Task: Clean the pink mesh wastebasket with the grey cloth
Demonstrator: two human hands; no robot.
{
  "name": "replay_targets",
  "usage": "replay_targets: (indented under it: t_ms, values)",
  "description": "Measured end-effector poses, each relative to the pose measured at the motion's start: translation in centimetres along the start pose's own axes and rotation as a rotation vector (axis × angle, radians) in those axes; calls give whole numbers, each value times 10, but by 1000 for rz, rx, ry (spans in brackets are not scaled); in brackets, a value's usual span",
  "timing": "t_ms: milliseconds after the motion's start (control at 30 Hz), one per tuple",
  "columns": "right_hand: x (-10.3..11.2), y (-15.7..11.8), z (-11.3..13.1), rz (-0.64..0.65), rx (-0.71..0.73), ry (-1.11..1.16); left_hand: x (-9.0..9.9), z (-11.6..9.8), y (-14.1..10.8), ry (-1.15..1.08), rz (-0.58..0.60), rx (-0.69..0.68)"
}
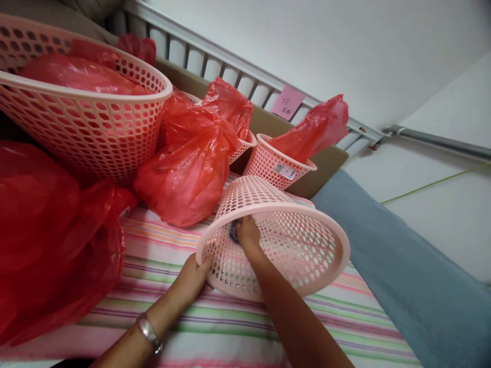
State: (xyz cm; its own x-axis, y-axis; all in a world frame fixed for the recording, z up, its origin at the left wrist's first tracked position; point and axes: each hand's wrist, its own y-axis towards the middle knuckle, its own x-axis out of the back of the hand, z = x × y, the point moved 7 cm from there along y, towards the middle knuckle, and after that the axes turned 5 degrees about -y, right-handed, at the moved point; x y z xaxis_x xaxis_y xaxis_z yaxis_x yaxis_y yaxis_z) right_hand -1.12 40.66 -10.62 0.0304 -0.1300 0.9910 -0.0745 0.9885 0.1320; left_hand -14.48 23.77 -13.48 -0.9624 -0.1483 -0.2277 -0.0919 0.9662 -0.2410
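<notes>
A pale pink perforated plastic basket (276, 207) lies tipped on its side on the striped sheet, its mouth facing me. My left hand (195, 276) is closed on the left side of its rim, thumb over the edge. Reaching through the mouth, my right hand (248, 232) is inside against the upper left of the wall. Its fingers are closed on a dark, bunched cloth (233, 231), mostly hidden by the hand. Just left of the basket sits a red plastic bag (187, 174), bulging and gathered at the top.
Another pink basket (149, 115) with red plastic in it leans at the left. More red plastic (57, 245) lies in the left foreground. Behind, a smaller basket (264, 161) holds a red bag. A pink note (287, 102) is on the white rail (230, 59).
</notes>
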Motion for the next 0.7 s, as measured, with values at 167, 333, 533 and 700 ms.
replay_targets:
  t_ms: [167,333,533,700]
  values:
    - [11,-63,10,4,43,0,-3,6,1,-35,-4,13]
    - [17,-139,16,32,119,114,-5,6,0,-68,10,9]
    - [15,-118,14,7,116,101,-7,10,0,-44,4,43]
    - [9,-39,15,-15,7,23,-15,12,-2,-30,25,50]
